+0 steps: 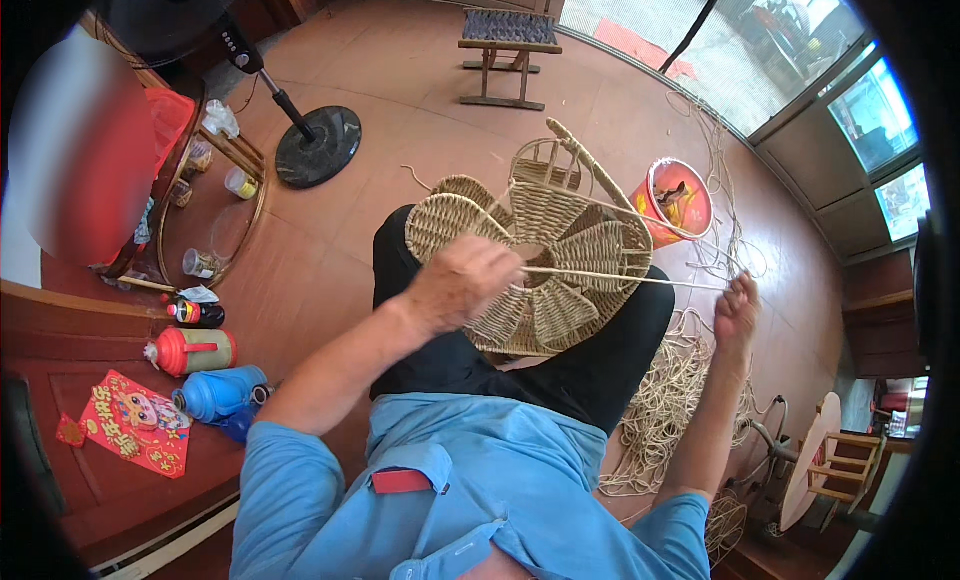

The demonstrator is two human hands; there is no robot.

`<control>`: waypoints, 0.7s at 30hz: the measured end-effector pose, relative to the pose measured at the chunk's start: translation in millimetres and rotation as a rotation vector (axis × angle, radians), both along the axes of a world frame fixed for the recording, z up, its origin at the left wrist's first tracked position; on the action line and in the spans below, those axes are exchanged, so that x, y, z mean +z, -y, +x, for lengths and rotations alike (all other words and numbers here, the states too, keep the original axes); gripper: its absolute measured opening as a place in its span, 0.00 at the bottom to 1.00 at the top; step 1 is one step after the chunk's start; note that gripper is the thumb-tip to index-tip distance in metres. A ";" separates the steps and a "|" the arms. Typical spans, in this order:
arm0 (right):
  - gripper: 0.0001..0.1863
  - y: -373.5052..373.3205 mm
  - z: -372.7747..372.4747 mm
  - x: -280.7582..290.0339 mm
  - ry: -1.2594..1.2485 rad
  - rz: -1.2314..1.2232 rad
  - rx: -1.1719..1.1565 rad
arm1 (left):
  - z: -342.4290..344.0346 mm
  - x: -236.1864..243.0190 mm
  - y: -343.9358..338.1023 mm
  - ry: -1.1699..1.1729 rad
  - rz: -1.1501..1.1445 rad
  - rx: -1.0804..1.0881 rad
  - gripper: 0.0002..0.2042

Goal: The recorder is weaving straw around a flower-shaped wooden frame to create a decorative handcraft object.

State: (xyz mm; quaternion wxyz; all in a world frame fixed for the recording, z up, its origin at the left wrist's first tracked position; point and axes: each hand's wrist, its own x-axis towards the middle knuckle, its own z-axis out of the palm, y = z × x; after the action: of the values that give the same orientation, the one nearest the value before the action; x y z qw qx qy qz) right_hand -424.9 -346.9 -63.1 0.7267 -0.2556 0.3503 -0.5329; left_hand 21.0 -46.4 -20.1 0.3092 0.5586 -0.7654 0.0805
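A woven basket (pixel 590 255) of tan cord, with flat petal-shaped panels around a round middle opening, rests between my knees. Bare frame bars show at its far and right edges. My left hand (pixel 468 285) is closed at the near-left petals, beside the opening, and pinches a pale cord (pixel 620 276) where it leaves the weave. That cord runs taut to the right across the basket. Out past my right knee, my right hand (pixel 737 308) is raised with its fingers closed on the cord. What lies under my left fingers is hidden.
Loose cord (pixel 665 410) lies heaped on the floor by my right leg. A red bucket (pixel 640 195) stands beyond the basket, and a low stool (pixel 508 55) farther off. To the left are a fan base (pixel 318 147), a red thermos (pixel 195 351) and a blue thermos (pixel 220 392).
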 end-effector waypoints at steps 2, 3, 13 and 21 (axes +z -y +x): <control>0.09 19.3 -77.7 -29.6 0.036 0.024 0.008 | 28.8 6.4 -9.3 0.079 0.038 0.068 0.05; 0.09 21.4 -95.0 -38.5 0.081 0.056 0.031 | 45.2 8.6 -15.4 0.140 0.043 0.094 0.04; 0.14 -91.2 104.4 83.8 -1.737 -0.656 0.018 | 126.4 37.1 -48.9 0.408 0.062 0.137 0.05; 0.10 -138.3 293.6 102.2 -1.131 -1.297 0.153 | 168.1 40.3 -83.3 0.382 0.100 0.235 0.07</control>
State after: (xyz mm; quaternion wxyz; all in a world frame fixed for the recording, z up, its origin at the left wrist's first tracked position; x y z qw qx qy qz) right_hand -131.3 -208.6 39.1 0.1877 -0.8696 0.2679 -0.3700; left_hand 189.2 36.9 20.2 0.1190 0.6331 -0.7428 0.1822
